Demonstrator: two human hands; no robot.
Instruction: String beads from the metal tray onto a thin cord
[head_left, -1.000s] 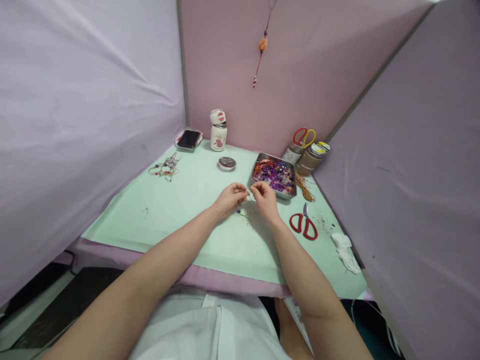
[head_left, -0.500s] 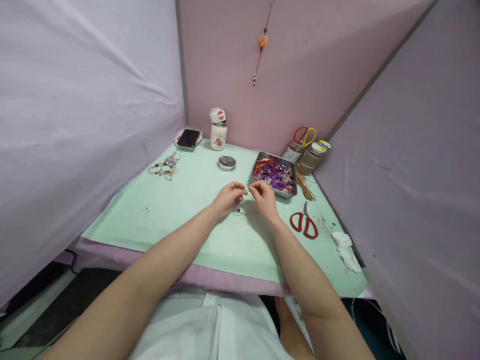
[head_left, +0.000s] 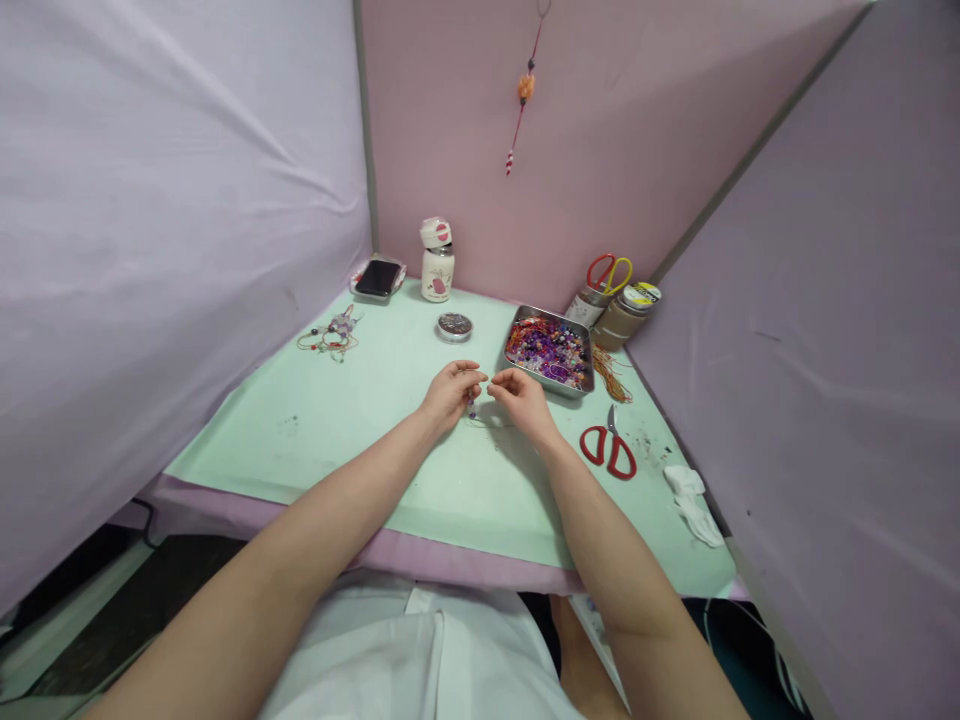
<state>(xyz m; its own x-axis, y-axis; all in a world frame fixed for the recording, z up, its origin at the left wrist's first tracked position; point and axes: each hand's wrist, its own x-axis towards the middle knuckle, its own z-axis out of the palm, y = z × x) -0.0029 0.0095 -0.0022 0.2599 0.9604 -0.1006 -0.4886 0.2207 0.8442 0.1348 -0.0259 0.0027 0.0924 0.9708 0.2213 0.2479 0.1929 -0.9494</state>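
Beads (head_left: 472,411) are being held by the left hand (head_left: 452,393), over the mat (head_left: 450,490); the right hand (head_left: 521,397) is being held just apart, its grip being too small to make out.

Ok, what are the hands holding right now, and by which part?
The left hand appears to hold a purple-beaded cord by its upper part; the exact pinch point is hidden. Whether the right hand grips it cannot be told.

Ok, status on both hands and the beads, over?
Left hand holding beaded strand, purple beads visible beside fingers. Right hand close by, grip unclear. Metal tray just beyond right hand; scissors off right.
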